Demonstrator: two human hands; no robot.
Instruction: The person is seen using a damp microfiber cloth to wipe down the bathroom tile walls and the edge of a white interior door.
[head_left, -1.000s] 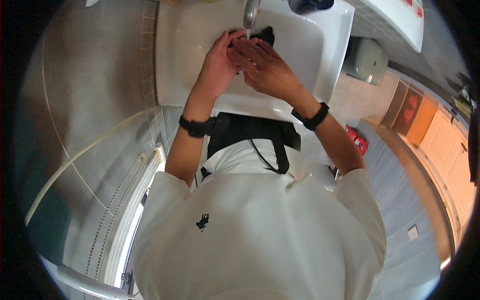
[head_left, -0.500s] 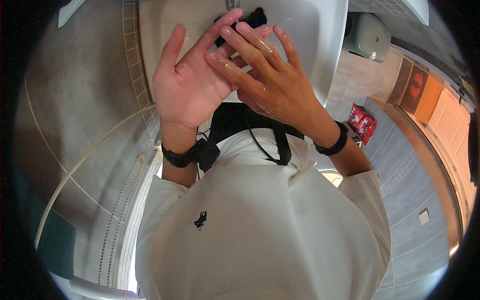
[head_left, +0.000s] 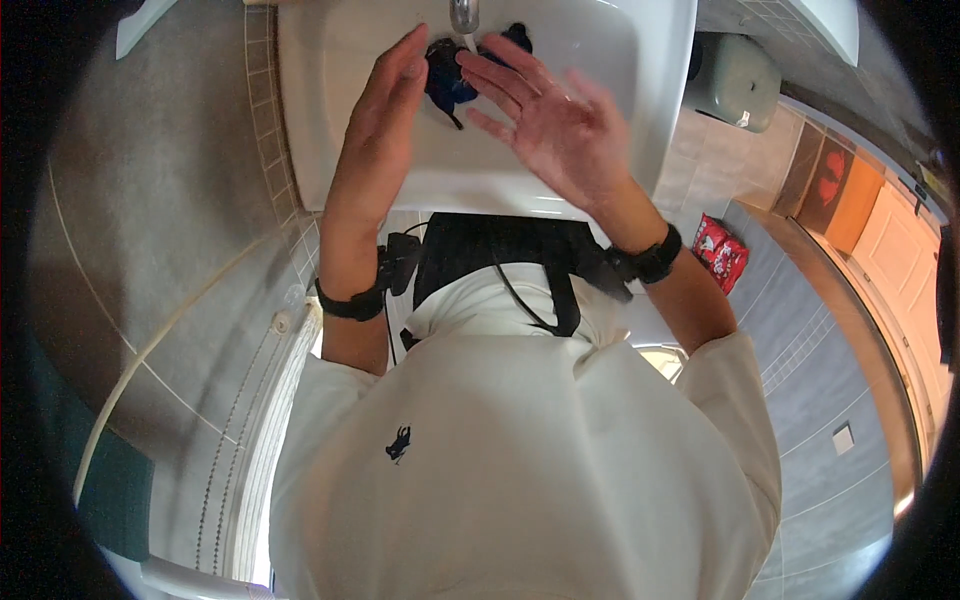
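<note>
Left hand, flat and straight-fingered, and right hand, spread, both empty, flank the faucet; dark cloth lies beneath it; rinsing probably works best turning palms under its stream

Moderate indoor light. White glare at blind beyond sink's near left corner; glints along sink's near edge. Door tinted warm orange. Right hand motion-blurred. Fisheye bends outer lines; corners black.
</note>
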